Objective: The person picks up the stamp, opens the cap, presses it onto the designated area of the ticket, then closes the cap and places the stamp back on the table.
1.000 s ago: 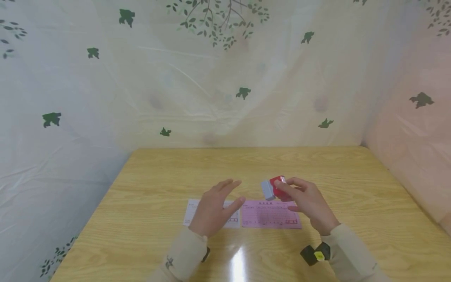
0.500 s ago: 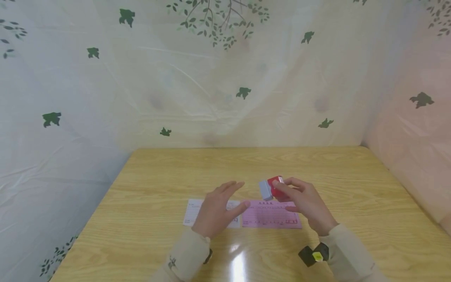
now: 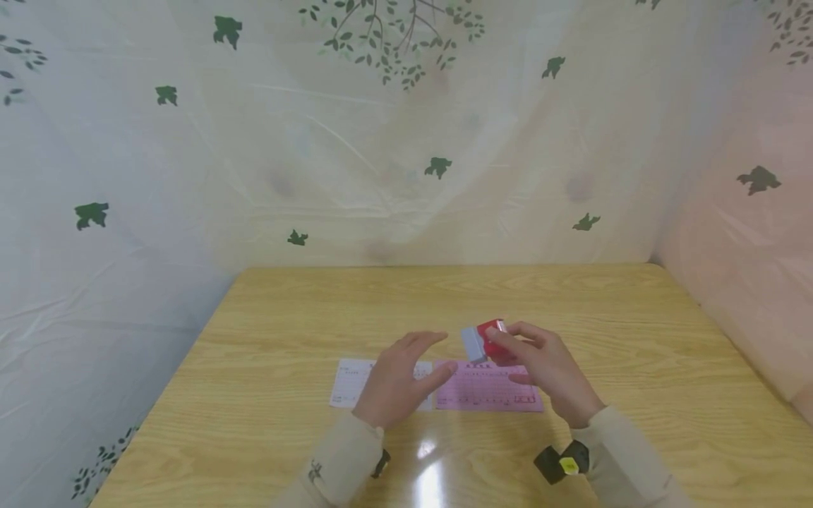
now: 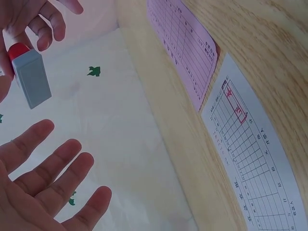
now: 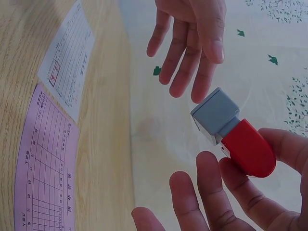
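My right hand (image 3: 551, 368) pinches a hand stamp between thumb and index finger, holding it above the table. The stamp (image 5: 248, 148) has a rounded red handle and a blocky grey cap (image 4: 32, 79), which points toward my left hand. Open and empty, my left hand (image 3: 400, 377) has its fingers extended just left of the cap, with a small gap between. Below lie two printed slips side by side. The white slip (image 3: 348, 384) is partly covered by my left hand in the head view; the pink slip (image 3: 483, 389) lies to its right.
The slips rest on a wood-grain table (image 3: 254, 339). A pale sheet (image 3: 495, 212) with green leaf and bird shapes hangs behind it, continuing along both sides. On the white slip is a red-framed box with red characters (image 4: 236, 108).
My left hand has moved right, toward the stamp. My right hand has shifted slightly left with the stamp, narrowing the gap between them. Both slips stay in place.
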`<state>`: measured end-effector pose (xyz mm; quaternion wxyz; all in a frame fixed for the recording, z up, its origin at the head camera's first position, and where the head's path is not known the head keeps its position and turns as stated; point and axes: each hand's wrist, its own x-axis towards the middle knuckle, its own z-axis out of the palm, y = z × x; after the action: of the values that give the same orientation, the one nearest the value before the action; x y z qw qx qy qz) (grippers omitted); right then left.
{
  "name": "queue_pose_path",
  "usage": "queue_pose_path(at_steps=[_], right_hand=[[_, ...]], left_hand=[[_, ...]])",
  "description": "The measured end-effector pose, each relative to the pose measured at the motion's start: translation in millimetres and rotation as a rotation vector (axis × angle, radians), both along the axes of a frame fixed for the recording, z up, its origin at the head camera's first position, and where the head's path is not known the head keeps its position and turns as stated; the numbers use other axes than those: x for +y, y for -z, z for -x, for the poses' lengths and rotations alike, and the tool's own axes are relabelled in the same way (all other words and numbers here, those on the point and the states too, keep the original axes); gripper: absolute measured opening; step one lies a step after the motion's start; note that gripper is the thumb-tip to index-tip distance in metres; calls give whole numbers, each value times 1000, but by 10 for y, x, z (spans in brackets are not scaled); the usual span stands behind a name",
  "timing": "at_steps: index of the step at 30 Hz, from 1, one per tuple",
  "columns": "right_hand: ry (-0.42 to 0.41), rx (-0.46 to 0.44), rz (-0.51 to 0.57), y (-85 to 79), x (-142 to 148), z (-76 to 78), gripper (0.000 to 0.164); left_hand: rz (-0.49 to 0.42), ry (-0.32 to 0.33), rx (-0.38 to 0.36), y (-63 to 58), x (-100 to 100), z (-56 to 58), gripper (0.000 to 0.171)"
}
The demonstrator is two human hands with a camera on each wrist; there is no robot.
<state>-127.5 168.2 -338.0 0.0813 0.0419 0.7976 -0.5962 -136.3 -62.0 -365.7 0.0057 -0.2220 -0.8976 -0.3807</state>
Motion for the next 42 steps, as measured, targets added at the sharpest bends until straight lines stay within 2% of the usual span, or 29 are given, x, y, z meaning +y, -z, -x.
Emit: queue_pose_path(at_steps=[17,29,42], right_hand=[[-6,-4,17,15,-38,-15,42],[-13,4,40,27,-68,-24,43],[-11,3,45,49,-105,-26,42]], left_hand=[[-34,11,-26,35,47,20,49],[-125,2,-117,13,72,16,47],[-155,-12,-164,5,121,39,45]])
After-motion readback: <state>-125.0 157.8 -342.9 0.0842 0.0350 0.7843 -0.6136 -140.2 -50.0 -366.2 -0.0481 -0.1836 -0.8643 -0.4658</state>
